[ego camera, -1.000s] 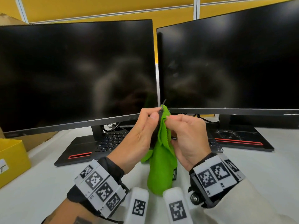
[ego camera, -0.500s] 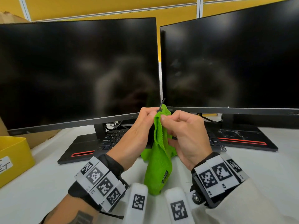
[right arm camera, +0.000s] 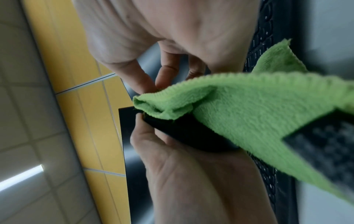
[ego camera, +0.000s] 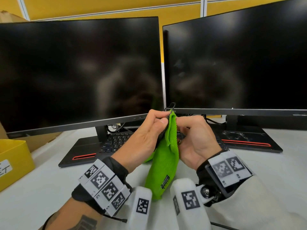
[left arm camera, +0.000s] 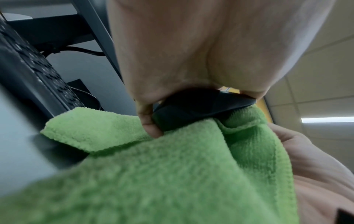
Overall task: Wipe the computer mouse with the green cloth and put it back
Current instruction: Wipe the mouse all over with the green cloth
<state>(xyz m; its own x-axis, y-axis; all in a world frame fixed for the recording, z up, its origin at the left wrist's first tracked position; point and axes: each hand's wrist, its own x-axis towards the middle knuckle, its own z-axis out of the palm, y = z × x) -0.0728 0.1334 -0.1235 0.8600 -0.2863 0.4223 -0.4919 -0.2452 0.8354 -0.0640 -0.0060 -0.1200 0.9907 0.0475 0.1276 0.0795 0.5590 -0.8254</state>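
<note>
Green cloth (ego camera: 163, 165) hangs above tabletop (ego camera: 41, 193) front edge, lower end free. Left hand (ego camera: 144, 140) grips black mouse (left arm camera: 193, 109); right hand (ego camera: 194, 138) pinches cloth against it, above keyboard (ego camera: 114, 140). Behind keyboard, two monitors (ego camera: 79, 72) close off space.

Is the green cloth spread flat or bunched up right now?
Bunched and folded: the green cloth drapes in folds over the black mouse, pinched by the right hand, loose end hanging down.

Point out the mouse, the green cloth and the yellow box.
mouse (left arm camera: 193, 110), left wrist view, black side.
green cloth (ego camera: 163, 165), head view, hanging middle.
yellow box (ego camera: 15, 163), head view, front wall.
</note>
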